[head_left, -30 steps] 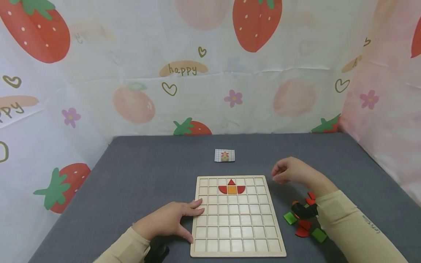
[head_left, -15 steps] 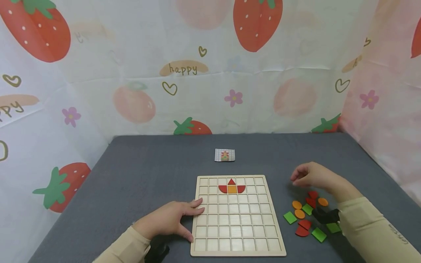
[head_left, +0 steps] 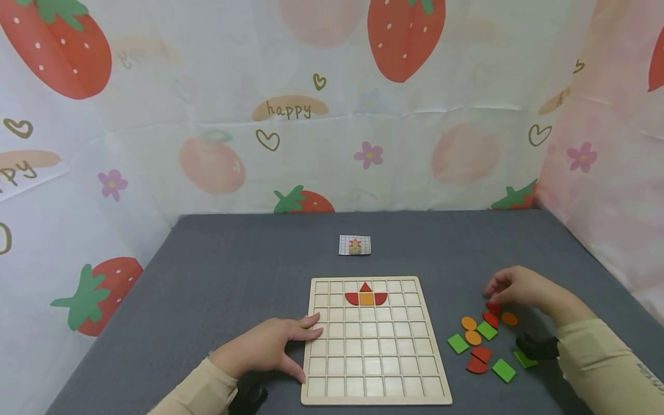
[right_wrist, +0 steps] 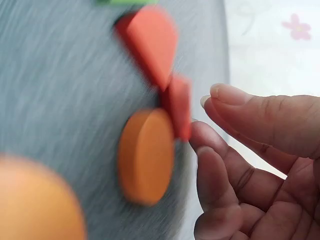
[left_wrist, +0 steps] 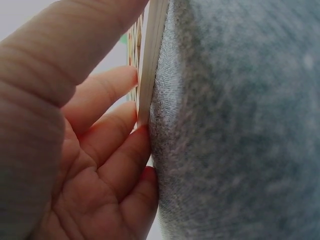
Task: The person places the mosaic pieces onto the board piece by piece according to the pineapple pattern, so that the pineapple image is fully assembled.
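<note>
My left hand (head_left: 272,347) rests at the left edge of a wooden grid board (head_left: 367,349), thumb spread from the fingers. In the left wrist view the fingers (left_wrist: 117,150) touch the board's side (left_wrist: 151,65). On the board's upper rows lie a red triangle (head_left: 365,287), an orange square (head_left: 366,299) and red quarter-rounds (head_left: 381,298) on both sides. My right hand (head_left: 524,287) hovers by a red quarter-round (head_left: 493,308), partly hidden by its fingers. In the right wrist view, thumb and fingertips are apart, with nothing between them, beside red pieces (right_wrist: 181,106) and an orange disc (right_wrist: 147,157).
Loose pieces lie right of the board: green squares (head_left: 503,370), orange discs (head_left: 472,338) and red quarter-rounds (head_left: 476,365). A small pattern card (head_left: 355,245) lies behind the board on the grey cloth (head_left: 249,253). A printed curtain (head_left: 321,150) stands behind.
My right hand has moved right and toward me, from beside the board's upper right corner to the loose pieces, uncovering several of them. The left hand and board stay put.
</note>
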Available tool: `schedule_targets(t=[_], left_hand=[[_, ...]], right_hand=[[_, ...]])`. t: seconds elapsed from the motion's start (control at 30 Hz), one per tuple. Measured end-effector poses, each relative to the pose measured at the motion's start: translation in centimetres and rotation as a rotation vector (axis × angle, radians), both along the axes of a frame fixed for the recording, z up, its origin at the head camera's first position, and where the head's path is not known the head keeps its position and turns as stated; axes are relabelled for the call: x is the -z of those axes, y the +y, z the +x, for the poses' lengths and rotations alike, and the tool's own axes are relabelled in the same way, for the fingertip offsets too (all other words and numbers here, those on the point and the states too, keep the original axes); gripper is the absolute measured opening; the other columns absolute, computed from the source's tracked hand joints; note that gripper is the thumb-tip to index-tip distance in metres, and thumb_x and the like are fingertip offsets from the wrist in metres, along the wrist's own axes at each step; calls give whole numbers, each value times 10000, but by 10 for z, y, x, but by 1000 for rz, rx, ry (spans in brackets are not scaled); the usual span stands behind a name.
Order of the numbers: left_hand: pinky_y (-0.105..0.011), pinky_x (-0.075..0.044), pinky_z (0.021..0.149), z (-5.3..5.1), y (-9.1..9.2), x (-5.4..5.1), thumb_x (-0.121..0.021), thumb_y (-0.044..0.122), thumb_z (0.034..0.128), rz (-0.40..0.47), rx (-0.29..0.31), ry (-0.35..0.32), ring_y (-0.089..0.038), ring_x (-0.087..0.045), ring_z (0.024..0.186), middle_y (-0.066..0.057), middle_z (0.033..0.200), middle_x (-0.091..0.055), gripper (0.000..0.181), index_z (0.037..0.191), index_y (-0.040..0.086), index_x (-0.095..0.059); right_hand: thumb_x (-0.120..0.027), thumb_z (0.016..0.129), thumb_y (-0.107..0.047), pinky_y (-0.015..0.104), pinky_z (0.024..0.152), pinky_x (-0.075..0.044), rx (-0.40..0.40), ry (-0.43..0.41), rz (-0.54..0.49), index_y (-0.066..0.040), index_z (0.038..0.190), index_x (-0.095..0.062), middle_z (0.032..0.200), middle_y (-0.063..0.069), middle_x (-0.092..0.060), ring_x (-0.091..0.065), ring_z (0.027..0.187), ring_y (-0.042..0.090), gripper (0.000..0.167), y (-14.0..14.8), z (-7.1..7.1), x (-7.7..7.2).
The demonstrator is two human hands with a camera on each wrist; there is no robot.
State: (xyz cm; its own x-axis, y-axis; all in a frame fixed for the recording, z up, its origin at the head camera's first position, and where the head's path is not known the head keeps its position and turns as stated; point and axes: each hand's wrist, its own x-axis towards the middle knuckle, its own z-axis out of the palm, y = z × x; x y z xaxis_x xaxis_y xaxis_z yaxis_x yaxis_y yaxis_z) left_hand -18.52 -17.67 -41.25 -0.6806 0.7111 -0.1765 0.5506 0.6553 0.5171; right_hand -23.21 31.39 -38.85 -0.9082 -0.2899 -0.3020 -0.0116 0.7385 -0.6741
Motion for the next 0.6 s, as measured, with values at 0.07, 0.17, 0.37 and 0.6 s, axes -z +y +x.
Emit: schedule_targets(t=[0.07, 0.17, 0.37, 0.6], left_hand=[[-353, -349, 1008, 0, 0, 0, -734, 530, 608, 2, -3, -4, -164, -368, 1291, 25, 1458, -323, 860, 1356, 217, -450], [-354, -349, 1009, 0, 0, -1, -736, 529, 606, 3, -6, -7, -162, -368, 1291, 25, 1458, -322, 861, 1356, 217, -450], [-350, -352, 1006, 0, 0, -2, -738, 527, 608, 1, 0, 5, -162, -374, 1287, 19, 1457, -322, 861, 1356, 212, -451], [-353, -350, 1008, 1, 0, -1, -739, 519, 609, 5, -3, -8, -161, -370, 1290, 20, 1458, -321, 857, 1355, 211, -452]], right_hand=[[-676, 794, -83, 314, 614, -445, -20, 5, 15, 24, 901, -632, 791, 33, -620, -527, 683, 162, 157, 4, 0, 1], [-673, 793, -75, 290, 579, -418, -48, -6, 10, 25, 909, -619, 767, 30, -597, -498, 647, 138, 163, 9, 1, 3], [-689, 784, -83, 270, 544, -402, -81, -24, -6, 23, 894, -583, 721, 12, -538, -469, 607, 120, 186, 10, 1, 5], [-710, 775, -130, 279, 526, -389, -119, -19, -12, -15, 826, -577, 695, -11, -536, -452, 587, 125, 183, 11, 0, 7]])
